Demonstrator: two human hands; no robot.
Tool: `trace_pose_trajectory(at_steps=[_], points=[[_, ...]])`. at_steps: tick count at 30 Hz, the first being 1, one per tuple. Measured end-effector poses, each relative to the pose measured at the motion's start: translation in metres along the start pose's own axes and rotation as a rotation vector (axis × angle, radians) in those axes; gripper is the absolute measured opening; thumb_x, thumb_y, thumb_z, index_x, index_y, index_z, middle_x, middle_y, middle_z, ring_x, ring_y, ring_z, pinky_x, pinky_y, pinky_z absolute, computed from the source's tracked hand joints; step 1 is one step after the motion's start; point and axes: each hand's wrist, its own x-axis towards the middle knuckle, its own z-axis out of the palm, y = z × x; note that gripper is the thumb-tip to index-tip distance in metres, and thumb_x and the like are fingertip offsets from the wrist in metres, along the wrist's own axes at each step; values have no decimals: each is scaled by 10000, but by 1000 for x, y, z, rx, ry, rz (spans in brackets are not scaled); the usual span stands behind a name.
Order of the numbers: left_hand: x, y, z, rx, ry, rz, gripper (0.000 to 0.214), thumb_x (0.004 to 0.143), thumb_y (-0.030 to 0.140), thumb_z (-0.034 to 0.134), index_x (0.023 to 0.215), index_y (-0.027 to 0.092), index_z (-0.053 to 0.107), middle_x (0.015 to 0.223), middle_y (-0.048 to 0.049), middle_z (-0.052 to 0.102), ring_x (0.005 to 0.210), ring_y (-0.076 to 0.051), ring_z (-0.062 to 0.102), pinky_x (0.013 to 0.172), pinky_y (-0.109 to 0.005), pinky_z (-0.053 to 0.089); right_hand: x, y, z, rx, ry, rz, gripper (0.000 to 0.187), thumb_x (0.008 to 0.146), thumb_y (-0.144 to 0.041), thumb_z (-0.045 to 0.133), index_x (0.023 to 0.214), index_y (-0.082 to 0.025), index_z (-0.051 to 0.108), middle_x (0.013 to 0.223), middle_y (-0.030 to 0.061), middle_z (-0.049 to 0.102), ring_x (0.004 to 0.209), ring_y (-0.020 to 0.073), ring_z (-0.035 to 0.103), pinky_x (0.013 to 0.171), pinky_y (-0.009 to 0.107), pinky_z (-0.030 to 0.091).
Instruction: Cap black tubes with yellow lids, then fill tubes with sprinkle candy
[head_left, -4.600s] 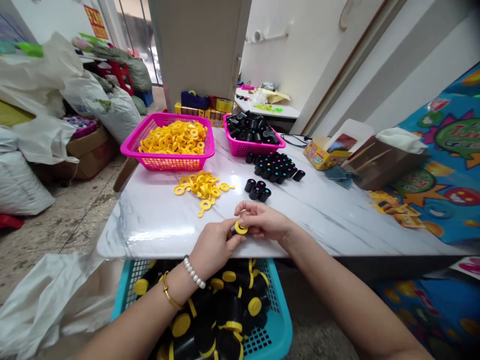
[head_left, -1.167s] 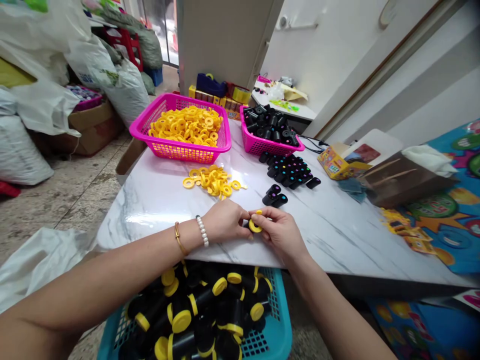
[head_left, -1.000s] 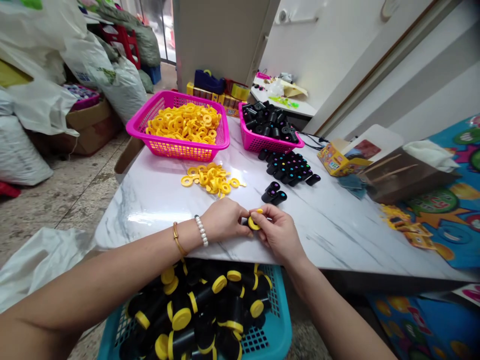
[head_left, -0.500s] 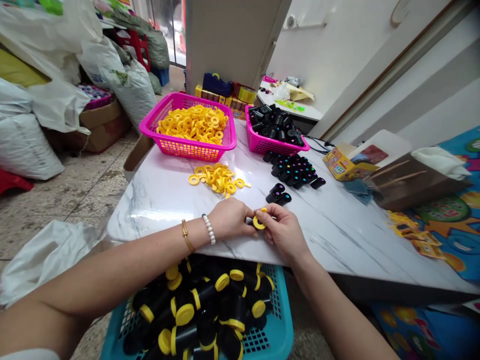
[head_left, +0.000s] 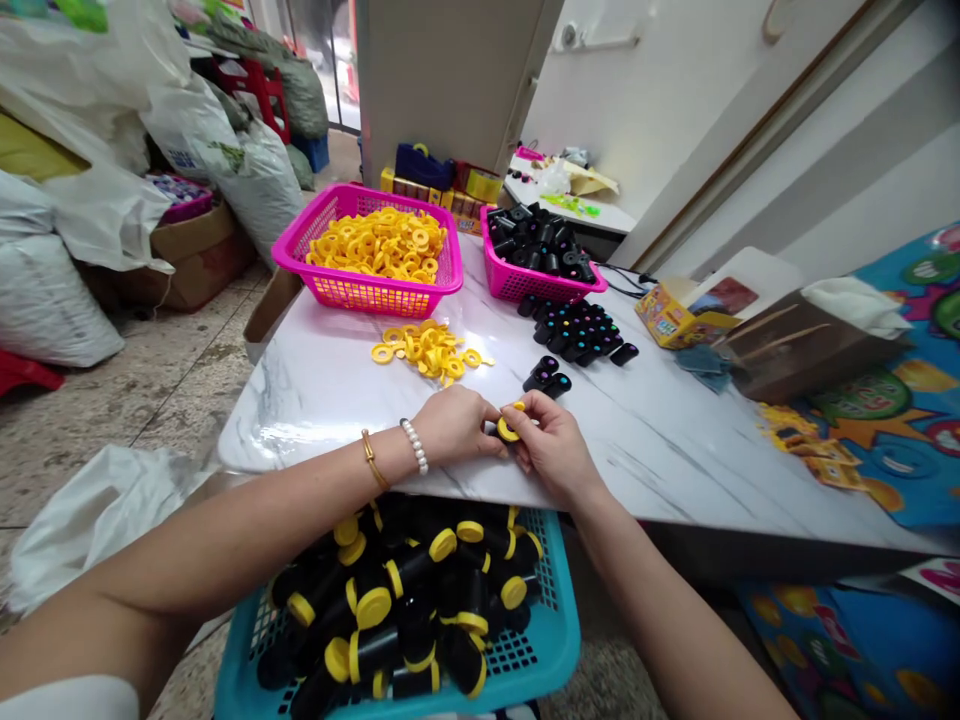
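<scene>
1. Left forearm has swung outward since the first frame; my left hand clamps a half-hidden black cylinder, presumably bracing it.
2. My right hand pinches a yellow ring at its end.
3. Beyond, I judge, loose rings and loose cylinders lie for easy reach.

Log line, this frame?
left hand: holds half-hidden black piece | right hand: pinches yellow plastic ring | place: white marbled tabletop, near edge

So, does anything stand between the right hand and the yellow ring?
Nothing visible does: the right hand pinches the yellow ring directly. The left hand is close on the ring's other side, not in between. The fingers hide part of the contact.
</scene>
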Motion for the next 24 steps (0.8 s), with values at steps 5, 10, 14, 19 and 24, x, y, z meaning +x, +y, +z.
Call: trace_pose_trajectory(at_steps=[5,10,14,19,24], points=[[-5,8,-1,-421,-191,-162,340,760,476,606,851,163,704,703,-32,704,488,-110,554,435,-216,284,3,4,0,24,-35,-21,299,816,-472,616,748,-217,476,448,-105,464,292,55,364,288,163,246],[-8,21,4,-851,-177,-406,503,806,620,533,862,136,657,664,-31,678,385,-66,491,341,-180,206,5,6,-4,48,-69,-40,306,806,-489,607,762,-207,494,450,-108,470,318,60,404,305,155,316],[-10,29,6,-811,-125,-438,432,830,550,564,798,126,647,618,-15,654,376,-62,492,320,-170,204,4,-1,-10,207,-201,83,311,758,-448,666,846,-177,541,621,-65,576,417,58,510,429,203,491],[-6,30,15,-792,-47,-465,369,921,406,487,740,114,619,557,0,600,387,-56,504,339,-157,297,1,-1,-13,160,-209,57,235,800,-354,647,871,-181,505,560,-70,564,410,66,508,407,178,458],[-3,27,19,-760,-31,-460,356,943,390,438,803,105,600,571,-25,610,416,-80,543,382,-173,377,1,3,-11,139,-165,81,222,826,-349,614,865,-210,446,461,-99,513,348,73,456,334,155,375]])
